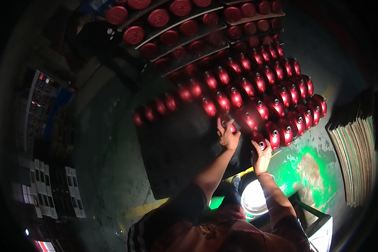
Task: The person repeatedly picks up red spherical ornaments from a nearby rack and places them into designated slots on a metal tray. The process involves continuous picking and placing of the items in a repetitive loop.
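Rows of glossy red rounded canisters (275, 105), each with a small metal neck on top, stand packed together on a dark flat board (172, 147). My left hand (228, 137) reaches to the front of the rows, thumb and fingers curved around a red canister (227, 124). Farther right and nearer to me, my right hand (261, 158) has its fingers around another red canister (259, 140) at the corner of the group. Both of these canisters stand upright among the others. Parts of them are hidden behind my fingers.
Behind, shelves (185, 25) hold several red round pieces on their sides. A stack of thin sheets (353, 159) stands at the right. Near my feet are a bright white round object (255, 197) and a dark frame (319, 218). A dim person (101, 40) is at the far left.
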Demonstrator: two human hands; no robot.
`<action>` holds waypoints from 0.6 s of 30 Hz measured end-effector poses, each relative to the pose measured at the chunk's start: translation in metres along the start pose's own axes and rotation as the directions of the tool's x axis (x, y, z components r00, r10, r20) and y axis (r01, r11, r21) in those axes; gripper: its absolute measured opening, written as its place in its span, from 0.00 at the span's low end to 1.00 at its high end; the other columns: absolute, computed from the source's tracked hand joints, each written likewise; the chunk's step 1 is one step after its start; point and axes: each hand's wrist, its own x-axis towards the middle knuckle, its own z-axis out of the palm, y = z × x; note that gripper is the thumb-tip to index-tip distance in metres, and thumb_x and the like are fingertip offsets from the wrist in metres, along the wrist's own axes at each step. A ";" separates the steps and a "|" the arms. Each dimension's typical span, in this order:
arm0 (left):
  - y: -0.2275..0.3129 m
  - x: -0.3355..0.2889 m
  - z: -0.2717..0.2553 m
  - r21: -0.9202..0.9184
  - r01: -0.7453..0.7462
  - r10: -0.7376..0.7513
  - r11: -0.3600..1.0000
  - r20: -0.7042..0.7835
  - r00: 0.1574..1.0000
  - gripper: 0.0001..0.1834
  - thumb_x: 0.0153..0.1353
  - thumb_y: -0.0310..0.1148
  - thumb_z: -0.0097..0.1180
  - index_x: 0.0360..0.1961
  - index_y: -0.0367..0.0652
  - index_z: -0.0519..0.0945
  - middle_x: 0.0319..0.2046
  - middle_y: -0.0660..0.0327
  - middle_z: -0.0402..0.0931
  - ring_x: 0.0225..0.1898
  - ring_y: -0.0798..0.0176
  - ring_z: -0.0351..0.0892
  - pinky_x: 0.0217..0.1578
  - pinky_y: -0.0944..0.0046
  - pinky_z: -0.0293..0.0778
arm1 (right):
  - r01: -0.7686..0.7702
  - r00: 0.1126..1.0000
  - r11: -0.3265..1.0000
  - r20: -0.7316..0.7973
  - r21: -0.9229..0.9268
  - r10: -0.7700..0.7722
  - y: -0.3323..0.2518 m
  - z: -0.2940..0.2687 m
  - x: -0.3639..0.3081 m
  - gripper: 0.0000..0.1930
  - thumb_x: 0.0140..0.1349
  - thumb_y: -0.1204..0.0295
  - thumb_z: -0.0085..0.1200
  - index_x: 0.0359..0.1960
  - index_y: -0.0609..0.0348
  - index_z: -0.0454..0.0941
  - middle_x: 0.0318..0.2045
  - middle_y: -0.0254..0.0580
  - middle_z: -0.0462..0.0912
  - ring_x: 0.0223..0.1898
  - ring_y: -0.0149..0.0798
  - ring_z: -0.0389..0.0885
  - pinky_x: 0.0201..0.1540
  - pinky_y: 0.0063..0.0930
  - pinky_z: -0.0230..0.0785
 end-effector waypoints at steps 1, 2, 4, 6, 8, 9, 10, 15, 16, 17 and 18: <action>-0.007 0.001 -0.001 -0.016 0.015 -0.016 1.000 -0.028 0.999 0.38 0.42 0.33 0.72 0.57 0.71 0.73 0.73 0.58 0.45 0.62 0.34 0.65 0.52 0.43 0.76 | -0.002 1.000 1.000 -0.027 -0.015 0.002 0.001 0.002 0.000 0.30 0.52 0.80 0.64 0.56 0.32 0.80 0.62 0.57 0.65 0.63 0.60 0.66 0.65 0.46 0.61; -0.014 0.003 -0.001 -0.059 0.071 -0.073 0.996 -0.033 0.997 0.39 0.40 0.31 0.73 0.56 0.70 0.73 0.73 0.57 0.46 0.65 0.35 0.63 0.56 0.46 0.74 | 0.006 0.999 1.000 -0.037 -0.004 -0.006 0.002 0.004 0.000 0.31 0.51 0.81 0.64 0.56 0.32 0.80 0.63 0.57 0.65 0.63 0.60 0.66 0.65 0.46 0.61; -0.034 0.009 -0.007 -0.170 0.028 -0.038 0.985 -0.057 0.998 0.39 0.37 0.29 0.73 0.54 0.68 0.75 0.72 0.54 0.48 0.65 0.39 0.63 0.60 0.51 0.71 | 0.019 0.999 1.000 -0.048 0.020 -0.018 0.007 0.007 -0.005 0.31 0.50 0.82 0.64 0.55 0.32 0.80 0.63 0.57 0.65 0.62 0.61 0.66 0.65 0.46 0.62; -0.057 0.012 -0.021 -0.293 0.020 -0.032 0.956 -0.039 0.999 0.36 0.35 0.27 0.72 0.51 0.64 0.78 0.68 0.52 0.55 0.66 0.45 0.64 0.63 0.55 0.68 | -0.085 0.996 0.972 -0.003 0.221 0.087 0.012 0.004 -0.019 0.33 0.48 0.86 0.64 0.56 0.37 0.80 0.64 0.53 0.64 0.64 0.55 0.65 0.67 0.43 0.61; -0.080 0.003 -0.047 -0.390 -0.051 0.062 0.920 0.015 0.998 0.38 0.34 0.26 0.71 0.53 0.61 0.78 0.63 0.53 0.63 0.64 0.48 0.66 0.64 0.55 0.67 | -0.144 0.989 0.891 0.023 0.430 0.148 0.015 -0.012 -0.051 0.34 0.49 0.86 0.65 0.58 0.39 0.78 0.64 0.51 0.63 0.66 0.54 0.63 0.70 0.41 0.57; -0.090 -0.007 -0.067 -0.425 -0.166 0.188 0.890 0.010 0.982 0.36 0.36 0.22 0.69 0.53 0.54 0.78 0.58 0.54 0.67 0.59 0.51 0.69 0.61 0.57 0.70 | -0.204 0.977 0.894 0.023 0.398 0.212 0.015 -0.023 -0.070 0.35 0.49 0.86 0.65 0.60 0.40 0.77 0.64 0.50 0.62 0.66 0.53 0.62 0.71 0.40 0.55; -0.099 -0.021 -0.090 -0.411 -0.169 0.227 0.896 0.097 0.969 0.35 0.37 0.19 0.66 0.53 0.47 0.78 0.53 0.56 0.71 0.55 0.54 0.73 0.58 0.59 0.72 | -0.209 0.969 0.819 0.002 0.534 0.247 0.012 -0.036 -0.096 0.34 0.52 0.82 0.66 0.62 0.45 0.75 0.63 0.47 0.66 0.68 0.52 0.61 0.73 0.39 0.51; -0.089 -0.117 -0.193 -0.782 0.568 0.198 0.255 0.617 0.761 0.40 0.45 0.18 0.47 0.66 0.49 0.67 0.61 0.56 0.69 0.61 0.52 0.71 0.55 0.50 0.77 | -0.420 0.799 0.629 -0.062 0.654 0.598 -0.027 -0.143 -0.248 0.27 0.64 0.70 0.58 0.65 0.57 0.70 0.63 0.43 0.74 0.63 0.38 0.71 0.68 0.32 0.60; -0.081 -0.133 -0.207 -0.766 0.622 0.241 0.164 0.643 0.727 0.42 0.45 0.21 0.48 0.67 0.52 0.66 0.66 0.57 0.65 0.66 0.48 0.67 0.61 0.43 0.71 | -0.434 0.797 0.791 -0.225 0.432 0.560 -0.035 -0.159 -0.266 0.32 0.60 0.63 0.62 0.65 0.59 0.70 0.59 0.47 0.76 0.58 0.41 0.76 0.62 0.35 0.67; -0.076 -0.149 -0.222 -0.681 0.730 0.298 0.064 0.711 0.637 0.42 0.46 0.22 0.47 0.68 0.52 0.66 0.67 0.58 0.65 0.68 0.49 0.63 0.64 0.43 0.66 | -0.221 0.767 0.459 -0.137 0.860 0.627 -0.049 -0.173 -0.290 0.34 0.60 0.64 0.62 0.67 0.59 0.66 0.60 0.46 0.75 0.59 0.40 0.75 0.63 0.34 0.67; -0.066 -0.161 -0.229 -0.579 0.811 0.417 -0.089 0.717 0.558 0.42 0.47 0.22 0.47 0.69 0.53 0.66 0.68 0.58 0.65 0.70 0.49 0.60 0.67 0.43 0.62 | -0.201 0.754 0.461 -0.164 0.864 0.636 -0.057 -0.191 -0.304 0.34 0.61 0.64 0.61 0.68 0.59 0.65 0.60 0.46 0.74 0.60 0.42 0.74 0.65 0.37 0.66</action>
